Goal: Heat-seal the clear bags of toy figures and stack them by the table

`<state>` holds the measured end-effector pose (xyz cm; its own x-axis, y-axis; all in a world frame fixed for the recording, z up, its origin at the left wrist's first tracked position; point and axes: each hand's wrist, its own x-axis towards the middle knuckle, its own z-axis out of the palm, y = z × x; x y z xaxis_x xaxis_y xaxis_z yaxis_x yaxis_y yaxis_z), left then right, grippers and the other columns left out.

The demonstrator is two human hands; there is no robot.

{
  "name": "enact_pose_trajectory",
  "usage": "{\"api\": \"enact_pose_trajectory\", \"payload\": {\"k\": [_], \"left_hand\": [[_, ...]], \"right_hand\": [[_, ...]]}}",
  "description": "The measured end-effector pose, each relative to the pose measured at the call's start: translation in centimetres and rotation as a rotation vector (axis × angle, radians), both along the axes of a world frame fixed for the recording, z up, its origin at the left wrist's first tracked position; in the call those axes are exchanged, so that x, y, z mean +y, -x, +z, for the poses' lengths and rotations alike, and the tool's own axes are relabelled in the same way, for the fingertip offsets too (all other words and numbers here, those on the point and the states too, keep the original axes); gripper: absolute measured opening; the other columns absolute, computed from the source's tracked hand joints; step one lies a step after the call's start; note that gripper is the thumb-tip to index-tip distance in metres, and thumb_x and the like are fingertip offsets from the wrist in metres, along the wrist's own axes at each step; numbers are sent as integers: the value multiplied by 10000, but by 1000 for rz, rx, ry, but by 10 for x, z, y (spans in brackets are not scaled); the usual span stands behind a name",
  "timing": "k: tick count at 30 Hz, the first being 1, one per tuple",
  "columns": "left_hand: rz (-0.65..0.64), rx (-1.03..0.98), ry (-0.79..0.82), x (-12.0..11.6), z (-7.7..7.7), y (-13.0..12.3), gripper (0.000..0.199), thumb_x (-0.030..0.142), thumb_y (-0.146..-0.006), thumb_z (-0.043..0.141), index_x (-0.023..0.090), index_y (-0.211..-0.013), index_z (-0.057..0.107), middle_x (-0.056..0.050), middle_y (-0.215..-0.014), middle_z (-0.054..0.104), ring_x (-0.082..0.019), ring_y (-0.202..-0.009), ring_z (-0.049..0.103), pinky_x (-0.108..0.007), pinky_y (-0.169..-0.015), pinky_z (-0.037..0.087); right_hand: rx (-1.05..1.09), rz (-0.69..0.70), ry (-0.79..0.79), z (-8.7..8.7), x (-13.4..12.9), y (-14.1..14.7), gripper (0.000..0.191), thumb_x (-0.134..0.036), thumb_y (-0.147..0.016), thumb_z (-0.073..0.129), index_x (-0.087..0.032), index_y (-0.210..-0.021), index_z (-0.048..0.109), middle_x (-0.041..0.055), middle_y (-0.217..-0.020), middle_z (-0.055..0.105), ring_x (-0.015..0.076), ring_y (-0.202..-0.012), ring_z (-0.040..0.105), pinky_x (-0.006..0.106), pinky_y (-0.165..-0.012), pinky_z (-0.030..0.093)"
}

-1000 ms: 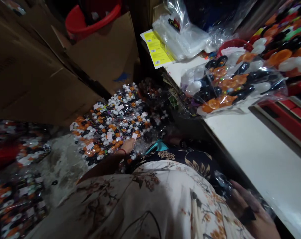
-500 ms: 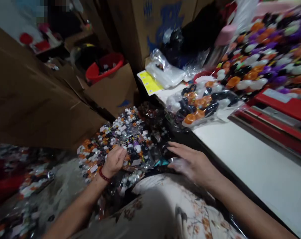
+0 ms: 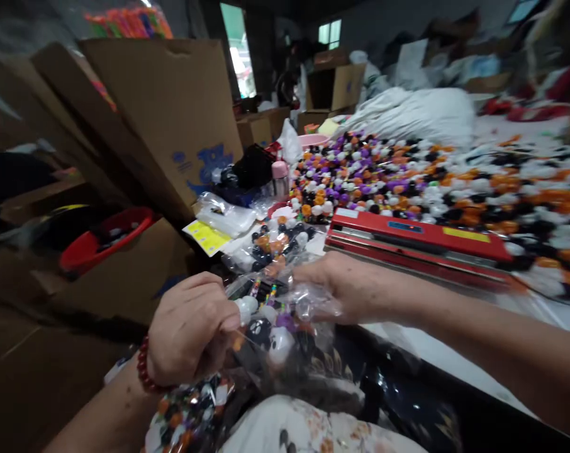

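Low in front of me, my left hand is closed on the side of a clear plastic bag. Inside the bag are small black, white, purple and orange figures, some with ghost faces. My right hand grips the crumpled plastic at the bag's upper right; its fingertips are partly hidden by the film. Just beyond the hands, another clear bag of black, orange and white pieces rests on the white table.
A red heat sealer lies on the table, with a wide heap of coloured pieces behind it. Cardboard boxes and a red basin stand at the left. More bagged pieces lie below my left wrist.
The view has tilted up and right. My left hand has come up from the bagged pieces below, holding a filled bag. My right hand has moved over to that bag and gripped it.
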<state>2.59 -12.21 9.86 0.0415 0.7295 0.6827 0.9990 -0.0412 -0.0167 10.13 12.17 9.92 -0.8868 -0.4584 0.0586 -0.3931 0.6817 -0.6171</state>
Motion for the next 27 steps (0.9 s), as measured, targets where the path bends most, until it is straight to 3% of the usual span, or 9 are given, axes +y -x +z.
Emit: {"api": "enact_pose_trajectory", "payload": {"k": [3, 8, 13, 17, 20, 23, 25, 27], "left_hand": [[-78, 79, 84, 31, 10, 6, 104, 114, -866, 536, 178, -786, 516, 13, -580, 485, -128, -507, 412, -315, -604, 412], [-202, 246, 264, 75, 22, 23, 254, 220, -876, 614, 189, -662, 481, 12, -581, 452, -134, -520, 386, -320, -568, 312], [-248, 235, 456, 113, 20, 32, 279, 273, -938, 556, 182, -675, 533, -13, -656, 534, -149, -625, 484, -313, -627, 334], [-201, 119, 512, 140, 14, 36, 370, 328, -944, 555, 172, -611, 516, -10, -660, 510, -130, -605, 446, -297, -613, 317], [-73, -126, 378, 158, 8, 44, 390, 394, -889, 627, 167, -600, 497, -16, -725, 492, -130, -646, 444, -275, -603, 338], [22, -604, 80, 176, -13, 51, 381, 440, -747, 768, 171, -661, 512, -36, -897, 541, -165, -836, 526, -271, -716, 430], [-64, -1033, -135, 188, -36, 53, 396, 419, -653, 840, 190, -802, 554, -38, -1076, 574, -199, -1024, 549, -293, -849, 459], [-187, -1454, -196, 198, -62, 52, 520, 456, -636, 847, 225, -1018, 582, -52, -1268, 553, -231, -1187, 518, -329, -952, 451]], "right_hand": [[-74, -149, -8, 4, 36, -41, 189, -211, -809, 696, -152, -709, 546, -47, -591, 516, 67, -520, 433, 185, -496, 272], [178, -289, -55, 11, 76, -92, 294, -279, -860, 614, -164, -656, 437, -31, -636, 473, 78, -555, 374, 199, -502, 243], [351, -427, -14, 24, 104, -119, 199, -198, -843, 593, -159, -659, 528, -17, -627, 486, 93, -563, 416, 203, -510, 283], [396, -588, 103, 22, 119, -127, 142, -298, -877, 628, -175, -811, 648, 9, -710, 580, 127, -650, 533, 206, -595, 400], [345, -672, 306, 3, 130, -128, 217, -404, -880, 652, -188, -899, 661, 27, -819, 626, 156, -756, 588, 233, -690, 471], [336, -819, 482, -24, 142, -125, 333, -477, -817, 720, -176, -769, 585, 5, -718, 561, 128, -646, 519, 229, -597, 454], [351, -893, 617, -40, 149, -121, 409, -509, -760, 763, -185, -728, 515, -13, -689, 508, 119, -617, 475, 240, -577, 452], [334, -911, 755, -52, 155, -117, 458, -531, -718, 783, -197, -726, 470, -26, -694, 475, 122, -637, 472, 271, -627, 487]]}}
